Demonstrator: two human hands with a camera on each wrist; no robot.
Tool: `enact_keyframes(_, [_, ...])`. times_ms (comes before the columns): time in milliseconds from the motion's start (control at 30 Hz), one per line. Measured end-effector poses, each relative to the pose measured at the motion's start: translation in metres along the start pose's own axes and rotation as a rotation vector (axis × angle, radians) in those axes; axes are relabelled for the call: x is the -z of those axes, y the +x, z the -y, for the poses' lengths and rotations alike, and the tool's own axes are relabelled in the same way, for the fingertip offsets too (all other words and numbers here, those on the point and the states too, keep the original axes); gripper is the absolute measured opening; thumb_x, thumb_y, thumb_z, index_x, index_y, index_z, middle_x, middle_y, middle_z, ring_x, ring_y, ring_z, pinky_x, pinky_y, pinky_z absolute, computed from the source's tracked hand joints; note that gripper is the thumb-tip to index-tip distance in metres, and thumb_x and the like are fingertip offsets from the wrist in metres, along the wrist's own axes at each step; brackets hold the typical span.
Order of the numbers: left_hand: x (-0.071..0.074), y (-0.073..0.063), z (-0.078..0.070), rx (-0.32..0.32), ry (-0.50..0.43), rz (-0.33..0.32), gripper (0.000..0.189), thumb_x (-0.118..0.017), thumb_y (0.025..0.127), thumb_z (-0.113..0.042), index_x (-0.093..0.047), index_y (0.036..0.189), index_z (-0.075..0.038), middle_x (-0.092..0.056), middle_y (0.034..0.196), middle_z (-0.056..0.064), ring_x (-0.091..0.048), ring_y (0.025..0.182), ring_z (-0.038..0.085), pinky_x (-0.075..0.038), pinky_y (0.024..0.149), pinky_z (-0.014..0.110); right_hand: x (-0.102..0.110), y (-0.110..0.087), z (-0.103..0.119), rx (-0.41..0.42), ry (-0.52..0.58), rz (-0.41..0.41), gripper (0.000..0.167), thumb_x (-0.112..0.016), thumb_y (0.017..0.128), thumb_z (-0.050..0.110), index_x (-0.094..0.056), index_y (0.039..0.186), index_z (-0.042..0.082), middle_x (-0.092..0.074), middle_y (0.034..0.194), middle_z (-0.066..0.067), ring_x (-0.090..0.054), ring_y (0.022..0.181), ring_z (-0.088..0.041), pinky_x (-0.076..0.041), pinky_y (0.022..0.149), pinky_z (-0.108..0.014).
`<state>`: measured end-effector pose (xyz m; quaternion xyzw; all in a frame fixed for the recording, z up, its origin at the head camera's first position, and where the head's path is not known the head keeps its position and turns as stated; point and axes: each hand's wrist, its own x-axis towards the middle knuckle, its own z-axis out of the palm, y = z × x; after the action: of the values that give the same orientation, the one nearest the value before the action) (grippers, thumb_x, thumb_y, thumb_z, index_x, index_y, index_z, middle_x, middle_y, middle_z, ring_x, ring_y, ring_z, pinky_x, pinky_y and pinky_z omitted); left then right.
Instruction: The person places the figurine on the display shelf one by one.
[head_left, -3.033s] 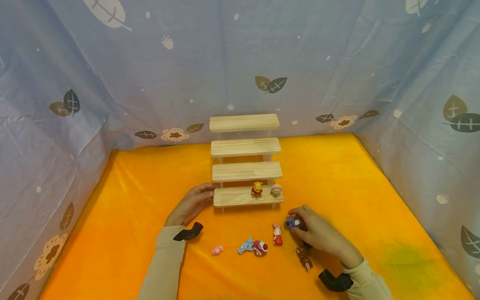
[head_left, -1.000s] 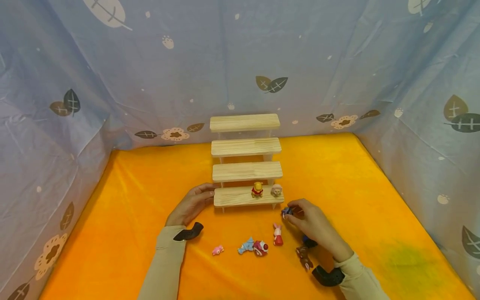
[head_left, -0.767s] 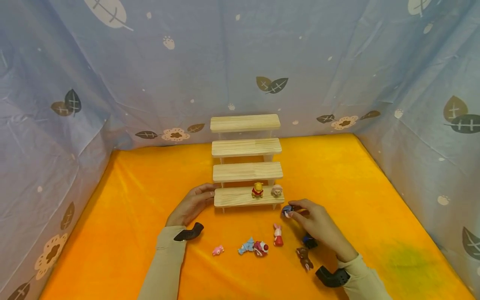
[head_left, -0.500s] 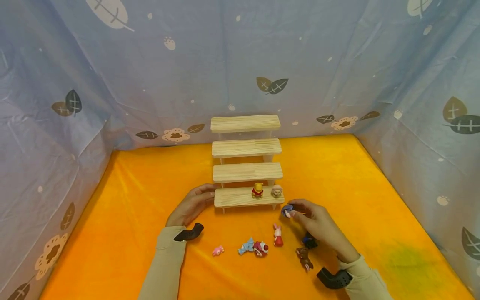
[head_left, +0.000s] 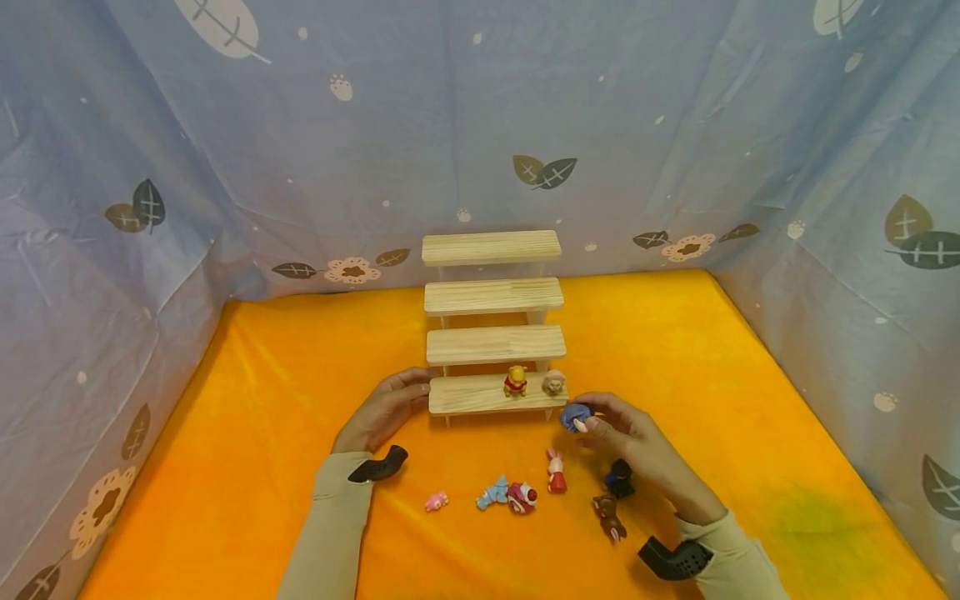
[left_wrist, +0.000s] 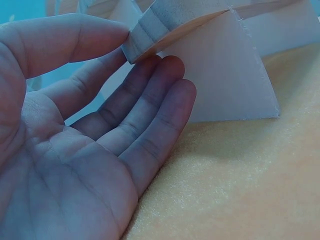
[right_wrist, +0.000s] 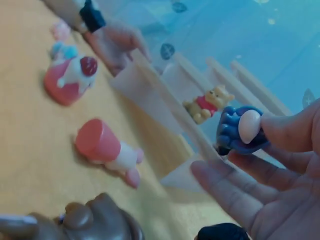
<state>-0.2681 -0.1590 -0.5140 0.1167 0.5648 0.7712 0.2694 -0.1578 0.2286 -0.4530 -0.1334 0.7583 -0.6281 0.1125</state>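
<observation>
The blue figure [right_wrist: 242, 131] lies at the fingertips of the right grip [head_left: 645, 446], jutting past them toward the left. We see this grip closed to the figure's width, the thumb on the near side against the fingers on the far side; a pale oval patch faces the right wrist view. The figure is just beside the near right corner of the lowest shelf [head_left: 465, 397] of a wooden stand [head_left: 495, 296]; we cannot tell whether the two touch.

At the stand's left end we note the left grip [head_left: 382, 408], its thumb and fingers pinching the end of the lowest shelf, with further fingers extended beneath it.

On that shelf a pale figure [head_left: 552, 382] occupies the right end, between the blue figure and a yellow bear [head_left: 515, 381] in red. Near the right grip, on the orange worktop [head_left: 315, 350], we find a black-and-blue figure [head_left: 620, 479] beneath the wrist, a brown figure [head_left: 609, 517] nearer, and a rabbit figure [head_left: 556, 472] to the left. Farther left lie a red-and-white figure [head_left: 521, 498], a light blue figure [head_left: 491, 493] beside it, and a small pink figure [head_left: 437, 501].
</observation>
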Motion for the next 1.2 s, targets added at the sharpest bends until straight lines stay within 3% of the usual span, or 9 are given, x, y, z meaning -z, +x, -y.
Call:
enact_keyframes(167, [-0.001, 0.0, -0.001, -0.003, -0.002, -0.002, 0.021, -0.051, 0.106, -0.011, -0.068, 0.116, -0.019, -0.061, 0.13, -0.002, -0.061, 0.118, 0.013, -0.051, 0.102, 0.027, 0.001, 0.0, 0.008, -0.072, 0.008, -0.047, 0.048, -0.055, 0.105, 0.02, -0.044, 0.145, -0.005, -0.063, 0.126, 0.007, -0.065, 0.111, -0.003, -0.056, 0.095, -0.027])
enact_keyframes(433, [-0.001, -0.001, -0.003, -0.007, -0.006, -0.002, 0.021, -0.051, 0.105, -0.009, -0.068, 0.115, -0.018, -0.061, 0.13, -0.002, -0.061, 0.118, 0.013, -0.051, 0.102, 0.027, -0.002, 0.006, 0.022, -0.027, -0.061, -0.103, 0.046, -0.058, 0.104, 0.018, -0.049, 0.142, -0.007, -0.064, 0.128, -0.013, -0.067, 0.108, -0.002, -0.057, 0.094, -0.027])
enact_keyframes(600, [0.0, 0.0, -0.002, -0.007, 0.003, 0.008, 0.021, -0.051, 0.105, -0.01, -0.067, 0.117, -0.017, -0.062, 0.129, -0.002, -0.061, 0.117, 0.013, -0.05, 0.103, 0.028, -0.002, 0.013, 0.034, -0.003, -0.11, -0.107, 0.041, -0.059, 0.103, 0.021, -0.054, 0.138, -0.001, -0.061, 0.132, -0.019, -0.067, 0.107, -0.003, -0.058, 0.092, -0.029])
enact_keyframes(900, [0.001, 0.002, 0.003, -0.011, 0.016, -0.004, 0.022, -0.052, 0.105, -0.011, -0.066, 0.122, -0.014, -0.061, 0.131, -0.001, -0.06, 0.119, 0.015, -0.049, 0.103, 0.029, -0.006, 0.026, 0.059, 0.056, -0.205, -0.131, 0.036, -0.062, 0.102, 0.026, -0.06, 0.136, 0.013, -0.065, 0.132, -0.009, -0.065, 0.111, -0.008, -0.054, 0.094, -0.023])
enact_keyframes(1200, [0.001, 0.001, 0.001, -0.012, 0.016, -0.001, 0.021, -0.053, 0.105, -0.012, -0.065, 0.122, -0.013, -0.06, 0.132, 0.0, -0.06, 0.119, 0.015, -0.05, 0.103, 0.029, -0.018, 0.041, 0.077, 0.083, -0.123, -0.098, 0.035, -0.065, 0.1, 0.022, -0.062, 0.134, 0.015, -0.065, 0.128, -0.009, -0.068, 0.105, -0.017, -0.058, 0.092, -0.031])
